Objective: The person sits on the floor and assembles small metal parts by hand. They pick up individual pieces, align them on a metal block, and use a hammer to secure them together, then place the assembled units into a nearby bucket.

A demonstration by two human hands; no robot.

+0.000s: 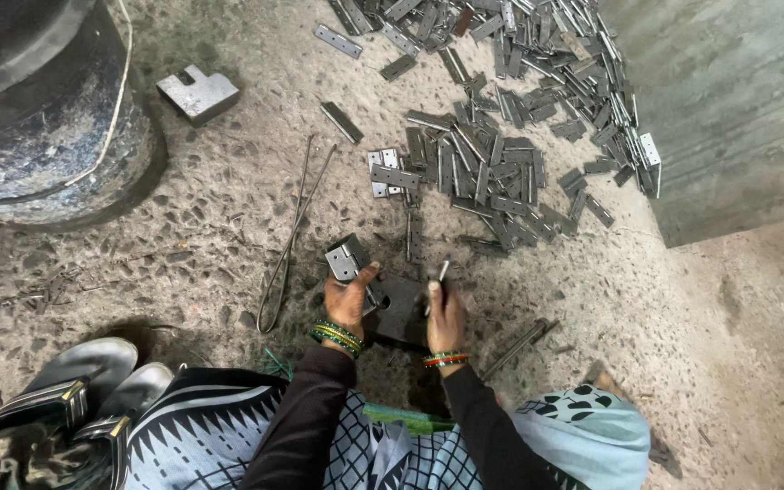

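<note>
Left hand (pixel 348 299) grips hinge (pixel 345 259); right hand (pixel 445 313) pinches pin (pixel 443 270).

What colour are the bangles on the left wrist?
Mostly green with yellow-gold bands, beside the left hand; head view.

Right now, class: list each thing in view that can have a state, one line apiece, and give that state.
Left hand: gripping a hinge, opened flat.
Right hand: pinching a thin metal pin, upright.
Dark metal block: flat between the hands.
Hinge pile: loose, scattered on the floor.
</note>
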